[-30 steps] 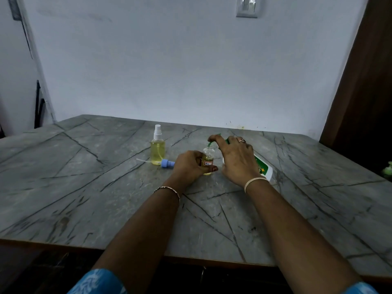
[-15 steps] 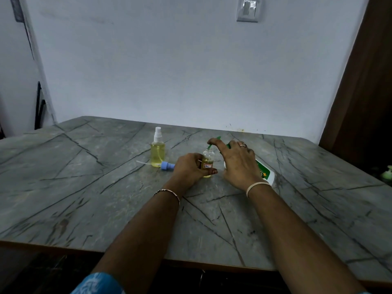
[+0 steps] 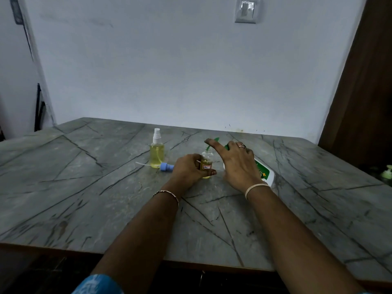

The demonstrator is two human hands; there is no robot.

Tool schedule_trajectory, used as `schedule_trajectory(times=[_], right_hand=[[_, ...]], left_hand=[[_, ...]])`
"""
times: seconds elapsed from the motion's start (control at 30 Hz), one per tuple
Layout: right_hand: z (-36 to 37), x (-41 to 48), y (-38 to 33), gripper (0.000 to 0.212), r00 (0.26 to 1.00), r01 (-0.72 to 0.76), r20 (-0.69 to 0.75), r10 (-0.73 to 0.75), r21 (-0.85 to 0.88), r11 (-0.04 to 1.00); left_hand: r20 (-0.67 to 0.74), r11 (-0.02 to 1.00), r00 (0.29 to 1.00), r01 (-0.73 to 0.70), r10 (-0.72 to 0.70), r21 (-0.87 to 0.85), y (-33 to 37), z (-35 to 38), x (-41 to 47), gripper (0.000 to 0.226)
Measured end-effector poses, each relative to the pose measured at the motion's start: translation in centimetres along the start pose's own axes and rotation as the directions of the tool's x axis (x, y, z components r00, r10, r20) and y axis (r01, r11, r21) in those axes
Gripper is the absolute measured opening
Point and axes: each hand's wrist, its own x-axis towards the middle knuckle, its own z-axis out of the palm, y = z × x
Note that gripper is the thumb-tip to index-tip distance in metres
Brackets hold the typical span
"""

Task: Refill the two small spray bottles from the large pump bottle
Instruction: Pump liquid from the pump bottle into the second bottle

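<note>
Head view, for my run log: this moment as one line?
left hand: grips open small bottle | right hand: holds tilted pump bottle, nozzle over its mouth | second spray bottle: capped, upright

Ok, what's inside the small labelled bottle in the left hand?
Yellow liquid shows in the small labelled bottle, its shoulder clear. The green spout of the large pump bottle, held by the right hand, reaches its neck. The left hand and label hide the level.

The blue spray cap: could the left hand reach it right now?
Probably yes: the blue spray cap lies just beside the left hand, nothing between, though that hand grips the small bottle.
</note>
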Motion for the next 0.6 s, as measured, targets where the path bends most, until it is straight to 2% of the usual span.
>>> schedule_trajectory(times=[0.4, 0.6], right_hand=[[0.09, 0.37, -0.55, 0.075, 0.999, -0.026, -0.022, 0.027, 0.031, 0.999], [-0.15, 0.12, 0.07, 0.087, 1.0, -0.007, 0.012, 0.007, 0.019, 1.0]], left_hand=[[0.016, 1.0, 1.0, -0.009, 0.009, 0.005, 0.07, -0.08, -0.01, 0.058], [0.01, 1.0, 1.0, -0.007, 0.007, 0.012, -0.01, -0.03, 0.1, 0.055]])
